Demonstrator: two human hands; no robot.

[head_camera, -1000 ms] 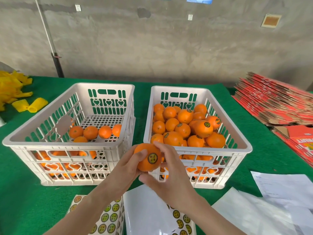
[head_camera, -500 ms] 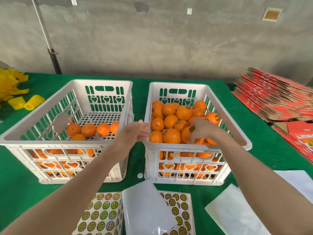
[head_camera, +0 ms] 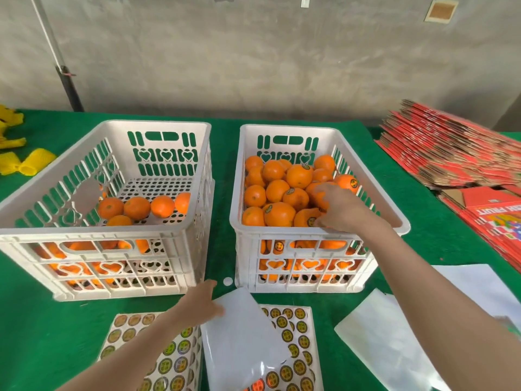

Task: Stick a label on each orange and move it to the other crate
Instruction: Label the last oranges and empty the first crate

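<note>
The right hand [head_camera: 342, 211] is lying inside the right crate [head_camera: 318, 232], its fingers draped over an orange [head_camera: 317, 204] atop the pile. I cannot tell whether it is gripping the orange or merely touching it. The left hand [head_camera: 201, 301] is hovering, fingers loosely straight and holding nothing, at the edge of a white sheet [head_camera: 239, 334] lying across the label sheets [head_camera: 174, 362]. A few oranges [head_camera: 136, 207] are sitting in the left crate [head_camera: 112, 235].

Our green surface [head_camera: 42, 334] carries a left crate [head_camera: 84, 231] and a right crate [head_camera: 287, 128] beyond our left fingers [head_camera: 210, 287]. Label sheets [head_camera: 127, 331] lie beneath them, white papers [head_camera: 380, 342] to their right, red cartons [head_camera: 451, 153] farther right, and yellow nets [head_camera: 31, 162] far left.
</note>
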